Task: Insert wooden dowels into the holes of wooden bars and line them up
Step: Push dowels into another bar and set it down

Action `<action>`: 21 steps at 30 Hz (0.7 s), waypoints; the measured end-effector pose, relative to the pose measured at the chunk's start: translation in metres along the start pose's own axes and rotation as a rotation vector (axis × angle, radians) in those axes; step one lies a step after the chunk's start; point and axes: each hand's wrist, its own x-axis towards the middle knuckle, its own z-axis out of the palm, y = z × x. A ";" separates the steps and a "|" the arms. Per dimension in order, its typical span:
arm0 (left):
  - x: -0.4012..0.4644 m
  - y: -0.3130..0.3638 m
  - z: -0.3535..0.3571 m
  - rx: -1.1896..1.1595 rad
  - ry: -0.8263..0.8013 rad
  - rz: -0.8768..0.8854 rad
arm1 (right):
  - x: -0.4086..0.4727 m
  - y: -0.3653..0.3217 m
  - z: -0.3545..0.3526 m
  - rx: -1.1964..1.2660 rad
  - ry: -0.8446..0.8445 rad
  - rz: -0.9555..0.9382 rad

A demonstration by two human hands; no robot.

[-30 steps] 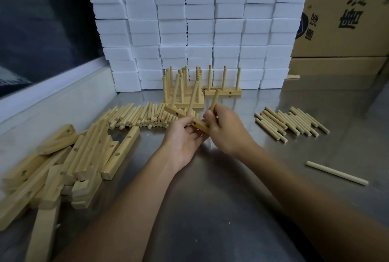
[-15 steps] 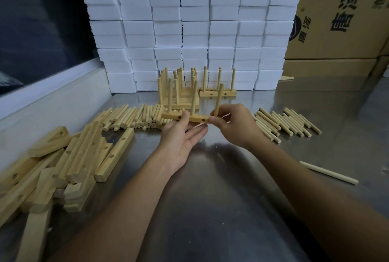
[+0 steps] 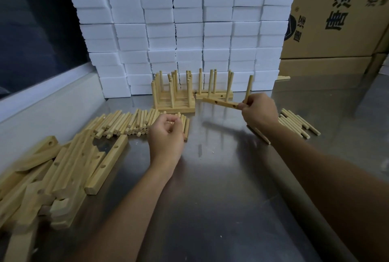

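Steel tabletop [image 3: 221, 177]: doweled bar [image 3: 221, 103] is pinched at one end by right hand [image 3: 260, 112], cantilevered. Left hand [image 3: 166, 135] is loosely curled, empty. Tipping into finished row [image 3: 174, 103] is risked.

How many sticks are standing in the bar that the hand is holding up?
3: one dowel by the right hand, one in the middle of the bar, one near its free end. Dowels behind overlap them, so I may be off.
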 end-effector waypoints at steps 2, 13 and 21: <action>0.002 -0.001 -0.001 -0.045 0.004 -0.085 | 0.016 0.000 0.005 -0.053 -0.022 0.007; 0.009 -0.005 -0.002 -0.098 0.066 -0.197 | 0.083 0.002 0.050 -0.073 -0.165 0.032; 0.007 -0.005 0.001 -0.042 0.055 -0.174 | 0.105 0.006 0.071 -0.061 -0.083 0.071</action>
